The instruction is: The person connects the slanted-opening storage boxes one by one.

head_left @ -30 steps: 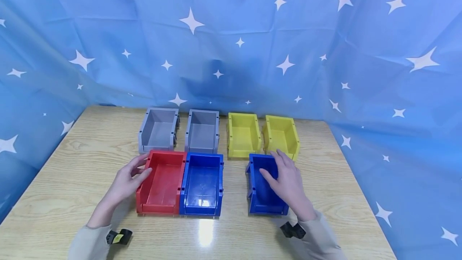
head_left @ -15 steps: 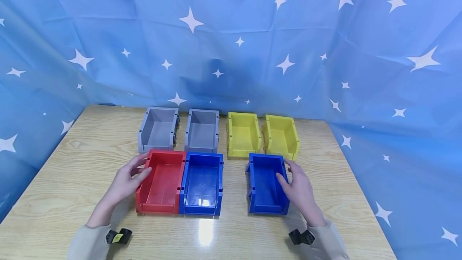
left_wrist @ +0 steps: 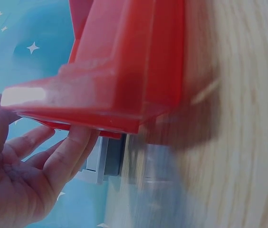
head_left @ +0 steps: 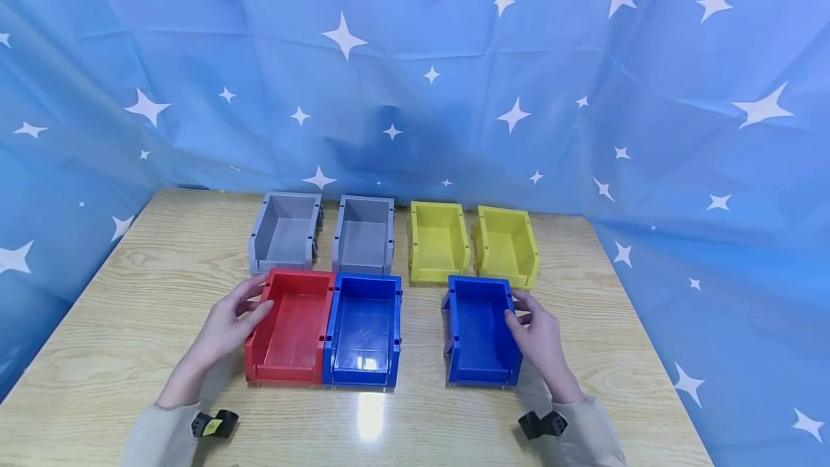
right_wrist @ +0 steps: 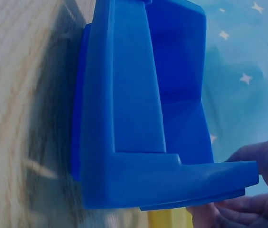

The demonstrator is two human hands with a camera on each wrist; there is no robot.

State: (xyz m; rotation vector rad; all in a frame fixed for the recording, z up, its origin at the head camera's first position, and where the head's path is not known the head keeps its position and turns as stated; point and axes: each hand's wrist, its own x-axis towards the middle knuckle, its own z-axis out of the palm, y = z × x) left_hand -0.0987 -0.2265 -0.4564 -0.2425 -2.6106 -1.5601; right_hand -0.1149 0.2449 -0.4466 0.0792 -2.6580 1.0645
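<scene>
A red storage bin (head_left: 293, 330) stands in the front row, its right wall against a blue bin (head_left: 364, 330). My left hand (head_left: 227, 323) grips the red bin's left wall, thumb over the rim and fingers along the outside. In the left wrist view those fingers (left_wrist: 72, 152) lie against the wall's outer face. To the right, apart from that pair, stands a second blue bin (head_left: 481, 337). My right hand (head_left: 540, 334) pinches its right wall, thumb at the rim and fingers outside. The right wrist view shows this bin (right_wrist: 138, 180) close up, with the fingers partly hidden behind its wall.
Behind stand two grey bins (head_left: 288, 233) on the left and two yellow bins (head_left: 438, 240) on the right. A gap of bare wooden table (head_left: 423, 352) separates the blue bins. A blue star-patterned curtain (head_left: 415, 92) hangs behind the table.
My right hand has moved from over the right blue bin to its right wall and now pinches it. The left hand and the bins stay in place.
</scene>
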